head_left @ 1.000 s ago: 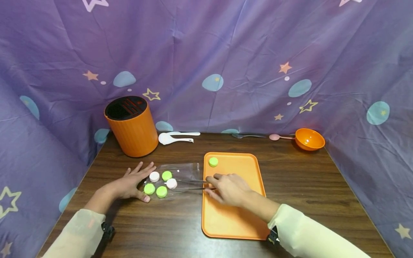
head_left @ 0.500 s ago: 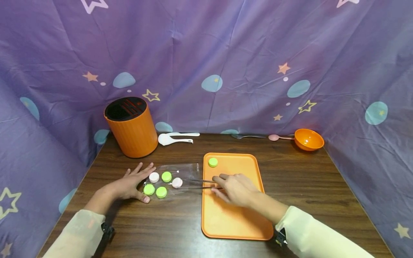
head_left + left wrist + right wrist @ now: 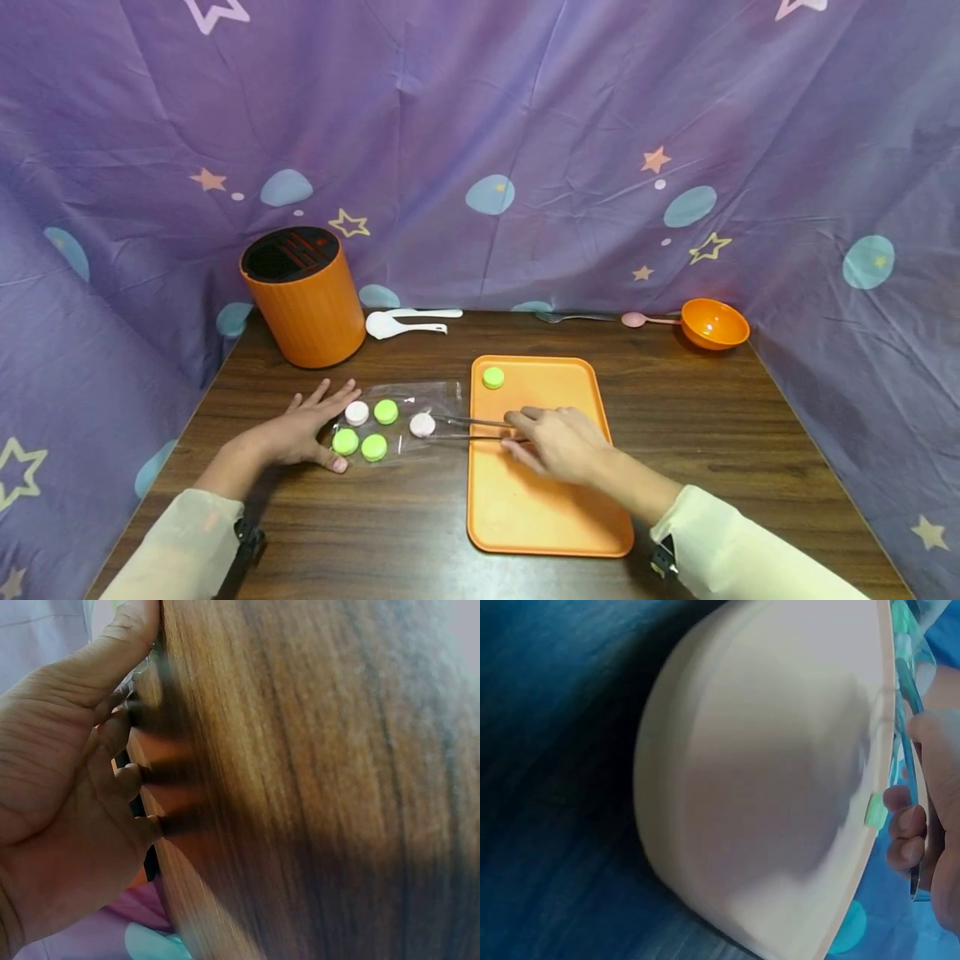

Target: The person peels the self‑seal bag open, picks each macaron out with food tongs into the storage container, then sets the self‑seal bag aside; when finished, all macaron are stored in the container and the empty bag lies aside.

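**Steadied at One End, Pinched at the Other**

Pale, loose sleeves frame your work at a dark wood-grain table. Nearest lies the orange tray, shallow, smooth and round-cornered, set just beside the packing, perhaps to keep the reach between them short.

Above it, your right hand pinches the tongs between thumb and fingers; their slim metal arms probably suit a narrow opening better than fingers would. Your left hand lies with fingers spread and thumb wide around the left end of the clear plastic bag, apparently to stop the slippery film from sliding. How hard it presses, the views cannot tell.

A white round sits at the tongs' tips, within the bag's outline and toward the tray; whether the tips squeeze it is too small to tell. By your left hand cluster a second white round and three green rounds, thick discs shaped like macarons. A lone green round rests in the tray's far left corner.

Beyond stand the ribbed-looking orange knife block, two glossy white utensils, a fork, a pink spoon and a shiny orange bowl, lined up before a creased purple cloth printed with stars.
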`<state>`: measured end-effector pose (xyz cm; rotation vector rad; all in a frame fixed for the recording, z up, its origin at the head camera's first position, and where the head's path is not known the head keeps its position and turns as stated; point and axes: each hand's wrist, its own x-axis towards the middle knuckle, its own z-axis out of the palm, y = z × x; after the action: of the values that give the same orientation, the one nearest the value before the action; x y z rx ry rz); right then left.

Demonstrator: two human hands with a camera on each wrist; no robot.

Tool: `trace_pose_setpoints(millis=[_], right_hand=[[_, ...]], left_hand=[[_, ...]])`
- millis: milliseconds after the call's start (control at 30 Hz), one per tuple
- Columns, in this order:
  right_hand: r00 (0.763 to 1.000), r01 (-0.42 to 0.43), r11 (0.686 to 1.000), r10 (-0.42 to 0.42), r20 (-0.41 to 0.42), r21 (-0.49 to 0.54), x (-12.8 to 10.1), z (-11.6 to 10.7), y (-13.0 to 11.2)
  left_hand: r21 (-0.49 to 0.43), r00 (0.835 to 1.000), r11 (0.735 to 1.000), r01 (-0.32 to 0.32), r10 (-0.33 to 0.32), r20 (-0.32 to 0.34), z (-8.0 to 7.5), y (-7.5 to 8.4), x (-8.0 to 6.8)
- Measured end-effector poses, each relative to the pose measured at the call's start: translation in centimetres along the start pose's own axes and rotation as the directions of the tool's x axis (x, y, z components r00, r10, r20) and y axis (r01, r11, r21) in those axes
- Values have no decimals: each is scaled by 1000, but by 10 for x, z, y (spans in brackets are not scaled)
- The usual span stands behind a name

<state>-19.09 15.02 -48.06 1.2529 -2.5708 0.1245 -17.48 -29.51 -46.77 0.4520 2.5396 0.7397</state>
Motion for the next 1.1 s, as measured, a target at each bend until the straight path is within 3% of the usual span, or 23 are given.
trace_pose_setpoints(millis=[200,433,700,1100], right_hand=[[998,-42,999,41,41,20,2,4,-3],[1000,-6,999,5,6,36,5,9,-3],[1000,19,1000,-19,-14,24,0,2,2],[994,-58,998,55,-95,-29,-25,-10,23]], left_hand=[[-23,999,999,-35,35,-15,3,-13,3],[-14,1000,1000,14,-14,9,0,-1,1],[-7,1000,1000,26,-25,15,0,-3,2],[-42,1000,999,-7,7,8,0,-3,-1]])
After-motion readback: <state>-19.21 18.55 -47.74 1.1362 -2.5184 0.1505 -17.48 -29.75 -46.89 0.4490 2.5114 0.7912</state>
